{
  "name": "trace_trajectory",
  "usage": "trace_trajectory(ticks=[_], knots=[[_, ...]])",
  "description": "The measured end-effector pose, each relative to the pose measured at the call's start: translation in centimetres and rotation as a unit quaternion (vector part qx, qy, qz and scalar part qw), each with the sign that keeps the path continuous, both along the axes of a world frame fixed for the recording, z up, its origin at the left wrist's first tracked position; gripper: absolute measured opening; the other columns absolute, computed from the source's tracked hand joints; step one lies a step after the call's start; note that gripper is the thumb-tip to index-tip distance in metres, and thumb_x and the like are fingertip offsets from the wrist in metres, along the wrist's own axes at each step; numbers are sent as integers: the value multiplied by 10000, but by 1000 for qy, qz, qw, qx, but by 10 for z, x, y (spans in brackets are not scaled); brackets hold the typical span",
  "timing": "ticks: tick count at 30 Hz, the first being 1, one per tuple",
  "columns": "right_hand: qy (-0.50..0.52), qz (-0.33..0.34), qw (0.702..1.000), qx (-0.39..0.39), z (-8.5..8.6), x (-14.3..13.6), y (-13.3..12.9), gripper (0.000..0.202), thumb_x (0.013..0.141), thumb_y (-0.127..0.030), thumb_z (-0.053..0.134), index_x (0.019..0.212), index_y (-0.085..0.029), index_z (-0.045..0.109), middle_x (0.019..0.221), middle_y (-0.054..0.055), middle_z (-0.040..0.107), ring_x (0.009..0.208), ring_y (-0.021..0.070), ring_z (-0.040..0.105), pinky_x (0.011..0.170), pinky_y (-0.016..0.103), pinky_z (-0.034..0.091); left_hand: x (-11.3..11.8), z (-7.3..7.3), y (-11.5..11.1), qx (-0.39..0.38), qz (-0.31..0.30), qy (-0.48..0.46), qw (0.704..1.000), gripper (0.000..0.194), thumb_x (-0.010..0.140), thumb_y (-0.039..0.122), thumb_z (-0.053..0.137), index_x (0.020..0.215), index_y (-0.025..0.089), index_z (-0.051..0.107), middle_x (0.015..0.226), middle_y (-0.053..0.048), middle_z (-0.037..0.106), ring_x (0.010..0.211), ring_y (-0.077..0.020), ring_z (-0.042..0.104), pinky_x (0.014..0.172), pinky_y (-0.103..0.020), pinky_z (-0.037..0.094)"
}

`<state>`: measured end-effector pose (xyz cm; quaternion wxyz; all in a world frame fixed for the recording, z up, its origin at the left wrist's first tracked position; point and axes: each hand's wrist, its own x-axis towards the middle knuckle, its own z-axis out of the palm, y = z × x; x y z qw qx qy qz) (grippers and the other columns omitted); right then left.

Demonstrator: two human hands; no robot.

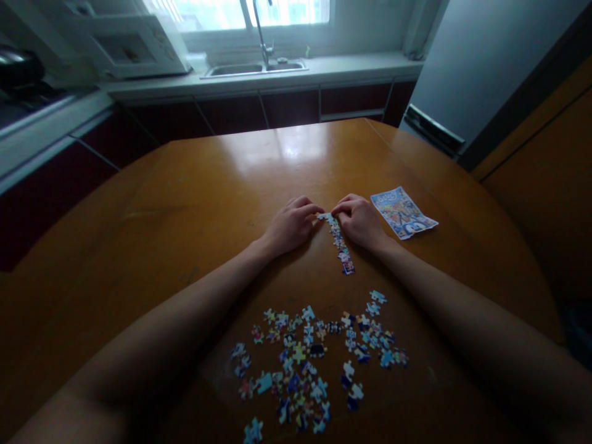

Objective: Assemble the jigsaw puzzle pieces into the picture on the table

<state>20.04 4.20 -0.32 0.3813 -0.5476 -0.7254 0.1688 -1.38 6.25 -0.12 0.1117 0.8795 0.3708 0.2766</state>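
Observation:
A narrow strip of joined jigsaw pieces (338,242) lies on the wooden table, running from between my hands back toward me. At its far end it turns left in a short row. My left hand (296,223) is closed, its fingertips on a small pale puzzle piece (322,216) at that row's left end. Against the strip's far right corner, my right hand (357,219) is closed too, thumb and fingers pinched at the edge pieces. The fingers partly cover what they touch. Many loose puzzle pieces (299,353) are scattered nearer to me, between my forearms.
A creased picture sheet (401,213) with a colourful print lies right of my right hand. The brown table (198,185) has a rounded edge. Beyond it are a counter with a sink (240,69), a white microwave (134,46) and a tall refrigerator (490,55).

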Motion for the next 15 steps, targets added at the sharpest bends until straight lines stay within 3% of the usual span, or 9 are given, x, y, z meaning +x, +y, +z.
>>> trace_trajectory(ticks=[6,15], knots=[[1,3,1000,1,0,0,0,235,880,-100,611,788,-206,801,929,84,733,893,228,655,868,399,532,-1,-3,2,9,-16,18,1000,379,881,62,533,1071,269,787,1035,-68,676,1016,-216,591,961,-396,529],[-4,-2,1000,0,1,0,0,242,880,-98,603,795,-210,799,937,78,733,889,223,659,863,389,525,0,-1,1,5,-1,12,1000,345,918,104,538,1166,231,743,1085,-84,676,1051,-224,594,997,-412,530]])
